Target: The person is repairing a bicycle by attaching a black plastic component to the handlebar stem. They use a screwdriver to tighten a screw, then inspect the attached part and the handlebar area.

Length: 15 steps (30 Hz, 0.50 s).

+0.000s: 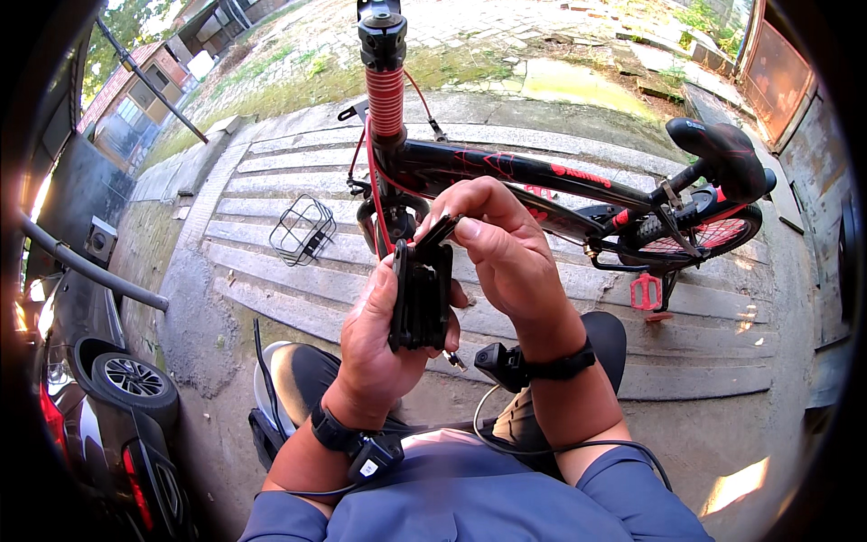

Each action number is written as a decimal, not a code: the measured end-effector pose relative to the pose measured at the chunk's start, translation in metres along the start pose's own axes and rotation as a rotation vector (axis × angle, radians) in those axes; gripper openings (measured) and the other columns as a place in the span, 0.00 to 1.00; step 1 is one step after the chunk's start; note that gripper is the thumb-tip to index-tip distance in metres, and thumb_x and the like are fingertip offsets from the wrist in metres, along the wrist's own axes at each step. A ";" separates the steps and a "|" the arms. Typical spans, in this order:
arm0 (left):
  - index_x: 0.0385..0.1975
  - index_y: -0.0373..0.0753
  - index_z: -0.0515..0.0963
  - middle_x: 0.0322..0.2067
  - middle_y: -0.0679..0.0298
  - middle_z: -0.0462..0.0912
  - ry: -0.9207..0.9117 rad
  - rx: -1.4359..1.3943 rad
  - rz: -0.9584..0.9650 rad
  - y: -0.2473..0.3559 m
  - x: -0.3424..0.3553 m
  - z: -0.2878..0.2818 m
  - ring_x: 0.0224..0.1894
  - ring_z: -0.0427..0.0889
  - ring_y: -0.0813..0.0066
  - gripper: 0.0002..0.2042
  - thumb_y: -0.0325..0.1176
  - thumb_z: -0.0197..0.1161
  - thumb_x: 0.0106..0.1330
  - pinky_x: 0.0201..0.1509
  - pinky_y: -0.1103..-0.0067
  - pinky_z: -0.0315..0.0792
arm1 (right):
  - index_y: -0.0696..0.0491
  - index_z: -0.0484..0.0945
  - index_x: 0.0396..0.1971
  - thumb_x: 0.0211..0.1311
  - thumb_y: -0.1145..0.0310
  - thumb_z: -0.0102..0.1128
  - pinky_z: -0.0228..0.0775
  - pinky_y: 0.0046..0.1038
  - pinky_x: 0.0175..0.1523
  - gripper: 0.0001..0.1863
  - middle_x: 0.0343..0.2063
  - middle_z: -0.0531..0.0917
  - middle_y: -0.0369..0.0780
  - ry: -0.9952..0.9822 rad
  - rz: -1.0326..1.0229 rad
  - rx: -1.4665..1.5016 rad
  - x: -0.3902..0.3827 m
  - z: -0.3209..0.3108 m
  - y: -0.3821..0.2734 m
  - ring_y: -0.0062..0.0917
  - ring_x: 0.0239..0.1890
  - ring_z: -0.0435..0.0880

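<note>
My left hand (370,334) is closed around a black folding multi-tool (420,298) in front of my chest. My right hand (506,253), above it, pinches a slim black piece (438,230) at the tool's top, angled up out of the body. Behind both hands stands a black and red bicycle (452,154), its red-ringed steerer tube (386,99) pointing up with no handlebar visible on it; red cables hang beside it. Part of its front end is hidden by my hands.
A black wire basket (302,228) lies on the slatted concrete to the left. A car (99,425) stands at lower left beside a grey pipe (95,269). The bicycle's saddle (718,154) and rear wheel extend right, toward a metal gate (768,77) and wall.
</note>
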<state>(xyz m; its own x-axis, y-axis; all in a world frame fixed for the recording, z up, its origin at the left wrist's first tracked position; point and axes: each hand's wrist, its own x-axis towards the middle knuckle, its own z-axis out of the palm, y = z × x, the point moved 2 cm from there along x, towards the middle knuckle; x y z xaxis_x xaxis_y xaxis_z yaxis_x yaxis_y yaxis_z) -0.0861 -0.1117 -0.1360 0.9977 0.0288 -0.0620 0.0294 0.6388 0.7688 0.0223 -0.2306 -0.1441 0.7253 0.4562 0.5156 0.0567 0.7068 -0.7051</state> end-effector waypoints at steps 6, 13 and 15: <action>0.59 0.38 0.72 0.39 0.50 0.83 0.003 0.012 0.013 0.000 0.001 -0.001 0.25 0.82 0.66 0.26 0.54 0.38 0.80 0.26 0.79 0.74 | 0.55 0.74 0.41 0.69 0.66 0.53 0.71 0.33 0.57 0.08 0.39 0.77 0.40 -0.017 0.058 0.173 0.002 0.000 0.004 0.30 0.49 0.80; 0.60 0.37 0.71 0.39 0.49 0.83 -0.005 -0.006 0.010 -0.001 0.001 -0.001 0.25 0.81 0.66 0.26 0.53 0.37 0.80 0.26 0.79 0.75 | 0.55 0.74 0.39 0.68 0.65 0.53 0.72 0.34 0.57 0.09 0.38 0.77 0.39 -0.031 0.078 0.226 0.003 0.004 0.003 0.31 0.49 0.80; 0.60 0.37 0.68 0.40 0.48 0.82 -0.041 0.004 0.004 -0.002 0.001 -0.003 0.26 0.82 0.65 0.26 0.53 0.39 0.80 0.28 0.79 0.76 | 0.54 0.74 0.37 0.67 0.64 0.53 0.71 0.34 0.57 0.09 0.37 0.77 0.39 -0.045 0.090 0.283 0.004 0.005 0.004 0.31 0.49 0.80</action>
<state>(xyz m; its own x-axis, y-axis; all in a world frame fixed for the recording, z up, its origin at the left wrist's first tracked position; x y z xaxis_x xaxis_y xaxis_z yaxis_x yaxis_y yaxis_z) -0.0850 -0.1104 -0.1397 0.9995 -0.0005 -0.0327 0.0255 0.6360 0.7713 0.0216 -0.2230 -0.1423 0.6869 0.5428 0.4832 -0.2043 0.7823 -0.5884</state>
